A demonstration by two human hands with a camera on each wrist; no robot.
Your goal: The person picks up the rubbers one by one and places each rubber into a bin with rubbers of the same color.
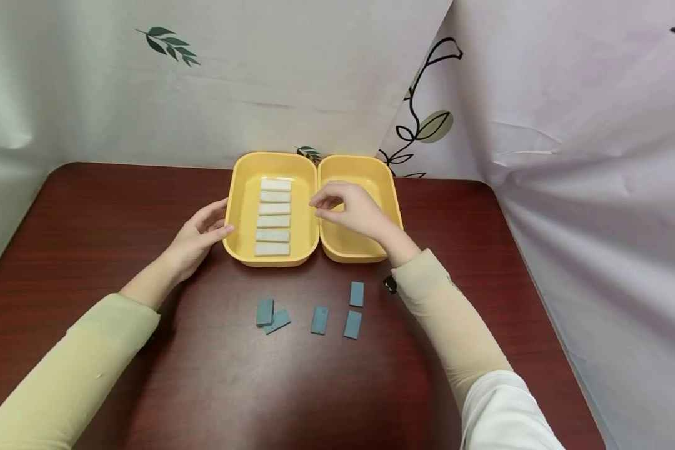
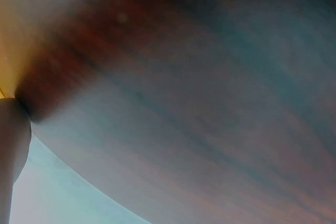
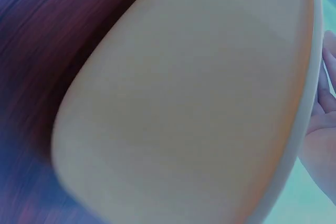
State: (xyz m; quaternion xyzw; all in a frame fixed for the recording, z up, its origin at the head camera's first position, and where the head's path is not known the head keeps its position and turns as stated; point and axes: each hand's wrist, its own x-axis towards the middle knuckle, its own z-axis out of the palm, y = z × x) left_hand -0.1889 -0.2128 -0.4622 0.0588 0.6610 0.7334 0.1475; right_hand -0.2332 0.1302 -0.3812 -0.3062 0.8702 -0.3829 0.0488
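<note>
My left hand (image 1: 197, 237) holds the outer side of the left yellow tray (image 1: 232, 206), its thumb on the rim and its fingers against the wall. Inside that tray, several white rectangular tiles (image 1: 273, 209) lie in one column. Over the right yellow tray (image 1: 351, 253) hovers my right hand (image 1: 345, 206), fingers loosely bent near the shared edge; nothing shows between fingertips and thumb. The right wrist view has the right hand (image 3: 323, 124) at its edge, beyond a pale tray wall (image 3: 184, 103). The left wrist view is mostly blurred, with a digit (image 2: 13, 140) at the yellow edge.
Several blue-grey tiles lie on the dark red table (image 1: 202, 387) in front of the trays. One tile (image 1: 265, 312) overlaps another (image 1: 278, 321); a single tile (image 1: 319, 320) lies further right. A white patterned curtain (image 1: 259, 94) stands behind the table.
</note>
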